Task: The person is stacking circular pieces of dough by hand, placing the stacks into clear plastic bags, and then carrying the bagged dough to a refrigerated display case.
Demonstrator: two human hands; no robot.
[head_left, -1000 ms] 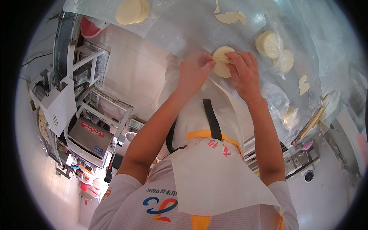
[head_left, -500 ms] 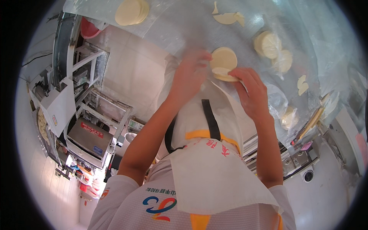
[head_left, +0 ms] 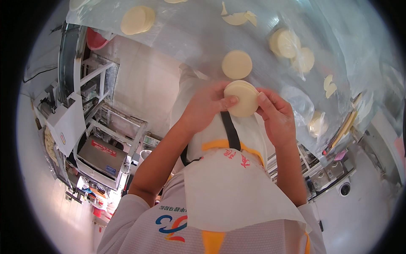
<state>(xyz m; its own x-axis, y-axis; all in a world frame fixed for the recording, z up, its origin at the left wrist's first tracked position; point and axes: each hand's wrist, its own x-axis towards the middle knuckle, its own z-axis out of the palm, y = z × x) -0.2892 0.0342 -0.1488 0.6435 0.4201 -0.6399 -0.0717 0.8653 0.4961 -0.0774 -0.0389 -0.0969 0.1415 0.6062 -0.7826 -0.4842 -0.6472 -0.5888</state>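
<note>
Between my two hands is a small stack of round, pale yellow dough wrappers [head_left: 242,100], lifted off the table's near edge in front of my apron. My left hand [head_left: 205,106] grips its left side, thumb on top. On its right edge my right hand [head_left: 275,116] is closed, pinching with thumb and fingers. Just beyond the held stack, a dough round [head_left: 237,64] lies flat on the plastic-covered table [head_left: 190,46]; I cannot tell whether it is one piece or several.
Another wrapper stack [head_left: 136,21] sits at the far left of the table. To the right, dough rounds [head_left: 284,43] lie under clear plastic film. Torn dough scraps [head_left: 237,17] lie farther back. Thin wooden sticks [head_left: 347,127] rest at the right edge. A metal-framed machine [head_left: 101,154] stands left.
Both hands have come together nearer my body, lifting the small wrapper stack off the table. My left hand, blurred and apart before, now grips it too. A round stays on the table.
</note>
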